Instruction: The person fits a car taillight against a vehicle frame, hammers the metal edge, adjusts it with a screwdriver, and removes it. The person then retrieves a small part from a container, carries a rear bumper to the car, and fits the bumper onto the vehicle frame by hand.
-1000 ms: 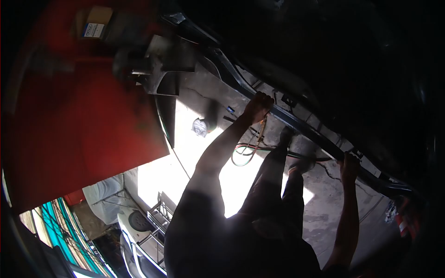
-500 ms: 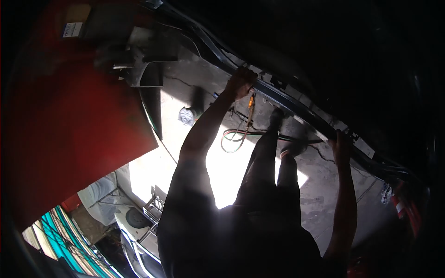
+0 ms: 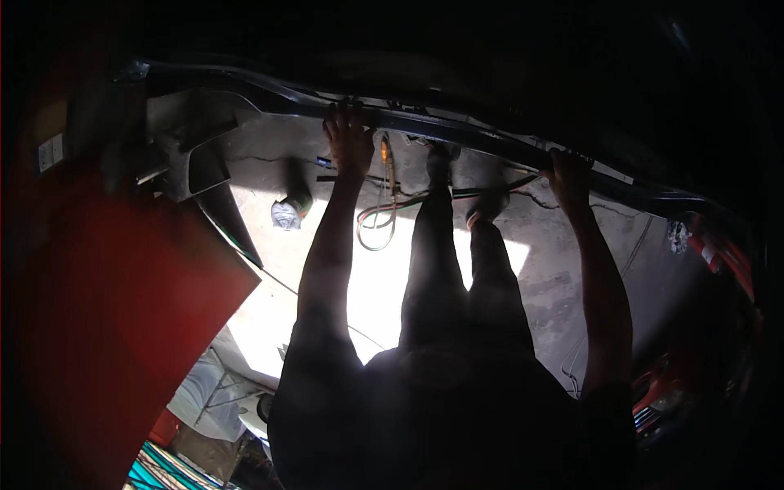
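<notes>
Long dark bar: the bar (image 3: 457,132) runs across the upper part of the view, curving down from its left end to its right end, with deep shadow along its far side.
Left arm: the left arm (image 3: 325,237) reaches forward nearly straight to the left half of the bar, its wrist just on the bar's near side.
Left hand: the left hand (image 3: 347,139) lies over the bar, back of the hand upward, fingers fanned slightly apart across it and pointing to the far side; how firmly it presses cannot be told.
Right arm: the right arm (image 3: 603,286) comes up to the right half of the bar, bending inward toward the wrist.
Right hand: the right hand (image 3: 569,175) is folded round the bar, thumb on the near side and fingers over the far side; the fingertips are lost in shadow.
Between the hands: a clear stretch of the bar, the hands well apart.
Legs: both legs (image 3: 429,269) show on the near side of the bar, between the two arms.
Hoses: red and green hoses (image 3: 377,245) loop on the floor on the bar's near side, by an orange-handled tool (image 3: 385,152) just beside the left hand in the view.
Crumpled bundle: a pale bundle (image 3: 286,215) sits on the floor, on the bar's near side, left of the left arm.
Red panel: a broad red panel (image 3: 147,318) stands below the bar's left end in the view.
</notes>
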### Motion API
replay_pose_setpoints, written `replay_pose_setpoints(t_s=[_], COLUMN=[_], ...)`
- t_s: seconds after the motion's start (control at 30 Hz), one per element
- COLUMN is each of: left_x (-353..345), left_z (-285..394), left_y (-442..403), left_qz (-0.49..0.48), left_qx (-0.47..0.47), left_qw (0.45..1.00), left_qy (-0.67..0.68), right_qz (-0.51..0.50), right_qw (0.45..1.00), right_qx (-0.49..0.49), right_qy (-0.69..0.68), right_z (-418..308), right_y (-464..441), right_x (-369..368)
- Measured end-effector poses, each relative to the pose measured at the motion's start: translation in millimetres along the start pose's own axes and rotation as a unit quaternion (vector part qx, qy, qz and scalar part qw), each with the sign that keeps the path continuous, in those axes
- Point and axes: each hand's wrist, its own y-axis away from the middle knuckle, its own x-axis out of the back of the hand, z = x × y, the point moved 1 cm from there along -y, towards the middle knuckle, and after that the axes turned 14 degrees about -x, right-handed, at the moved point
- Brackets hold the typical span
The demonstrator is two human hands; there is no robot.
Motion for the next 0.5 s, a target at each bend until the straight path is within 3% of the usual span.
replay_pose_setpoints(t_s=[0.03,0.1,0.13,0.17,0.2,0.23,0.3,0.37,0.47,0.5], left_x=[-1,-8,-28,-53,-77,-81,-87,-82,-81,-75], left_z=[16,51,67,83,99,124,146,159,162,165], left_y=[10,34,55,67,79,70,30,13,-9,-5], left_qz=[0.022,0.126,0.119,0.059,-0.019,-0.018,-0.018,-0.005,-0.001,-0.007], left_qx=[0.076,0.267,0.367,0.409,0.479,0.48,0.393,0.427,0.456,0.47], left_qw=[0.997,0.937,0.806,0.636,0.436,0.353,0.312,0.344,0.392,0.405], left_qy=[-0.004,0.185,0.449,0.652,0.761,0.803,0.865,0.836,0.799,0.784], right_qz=[-0.009,0.038,0.098,0.083,0.075,0.072,0.045,0.018,0.112,0.094], right_qw=[1.0,0.999,0.993,0.993,0.993,0.995,0.997,0.997,0.988,0.989], right_qx=[-0.008,0.028,0.047,0.042,0.034,0.028,-0.003,-0.019,0.017,0.008], right_qy=[0.009,-0.002,-0.043,-0.074,-0.085,-0.06,-0.068,-0.072,-0.109,-0.11], right_z=[-2,4,11,15,12,10,3,2,5,1], right_y=[2,4,6,8,7,8,7,6,13,22], right_x=[4,-6,-19,-22,-19,-12,-7,-14,-27,-26])
